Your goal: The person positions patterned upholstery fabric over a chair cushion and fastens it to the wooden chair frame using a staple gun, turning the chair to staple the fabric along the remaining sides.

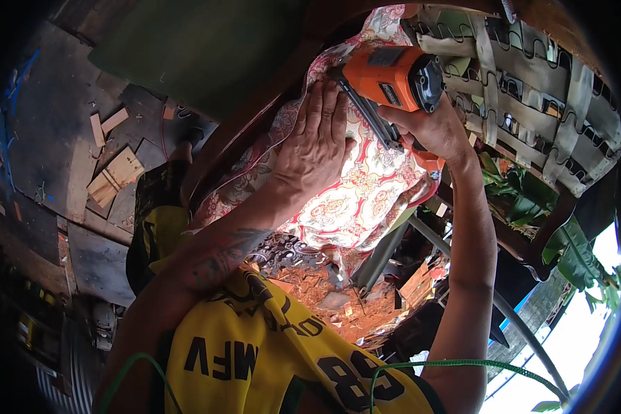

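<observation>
My right hand [435,131] is wrapped round the grip of an orange and black staple gun [386,77]. The gun's nose rests at or close to the edge of a red and cream patterned fabric [352,200], near my left fingertips; whether it touches cannot be made out. Flat on the fabric lies my left hand [315,145], fingers stretched out, just left of the gun's black magazine. The fabric drapes over a dark curved wooden frame [248,131], its lower edge hanging loose.
Woven webbing straps [524,90] with wire springs span the frame at upper right. Wood offcuts [116,176] lie on the floor at left. Debris covers reddish ground [324,290] below the fabric. A green cord [462,363] crosses in front of me.
</observation>
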`<state>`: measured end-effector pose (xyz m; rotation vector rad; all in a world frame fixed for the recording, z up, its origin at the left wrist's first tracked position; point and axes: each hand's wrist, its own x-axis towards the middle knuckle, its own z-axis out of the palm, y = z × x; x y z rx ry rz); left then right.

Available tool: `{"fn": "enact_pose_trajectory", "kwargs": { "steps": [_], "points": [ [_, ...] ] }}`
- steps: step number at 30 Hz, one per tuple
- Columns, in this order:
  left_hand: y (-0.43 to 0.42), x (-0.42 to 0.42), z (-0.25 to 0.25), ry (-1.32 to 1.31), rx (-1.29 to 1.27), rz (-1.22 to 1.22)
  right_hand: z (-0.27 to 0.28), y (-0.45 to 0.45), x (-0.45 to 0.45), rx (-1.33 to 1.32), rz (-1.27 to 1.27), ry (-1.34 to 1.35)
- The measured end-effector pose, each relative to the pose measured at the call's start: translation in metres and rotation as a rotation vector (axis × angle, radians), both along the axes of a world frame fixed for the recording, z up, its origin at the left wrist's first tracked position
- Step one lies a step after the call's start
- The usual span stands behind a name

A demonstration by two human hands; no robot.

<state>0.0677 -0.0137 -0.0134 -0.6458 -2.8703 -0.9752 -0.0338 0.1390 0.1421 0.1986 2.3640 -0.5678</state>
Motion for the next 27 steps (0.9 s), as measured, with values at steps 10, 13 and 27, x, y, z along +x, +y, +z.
{"fn": "enact_pose_trajectory", "kwargs": {
  "steps": [10,13,27],
  "points": [
    [0.000,0.001,-0.001,-0.009,0.009,0.005,-0.021,0.010,0.009,-0.058,0.063,0.123],
    [-0.004,0.006,-0.002,-0.018,0.037,-0.003,-0.024,0.011,0.009,-0.057,0.103,0.145],
    [-0.019,0.019,0.000,0.004,-0.036,-0.047,0.008,0.001,0.018,-0.019,0.020,0.078]
  ]
}}
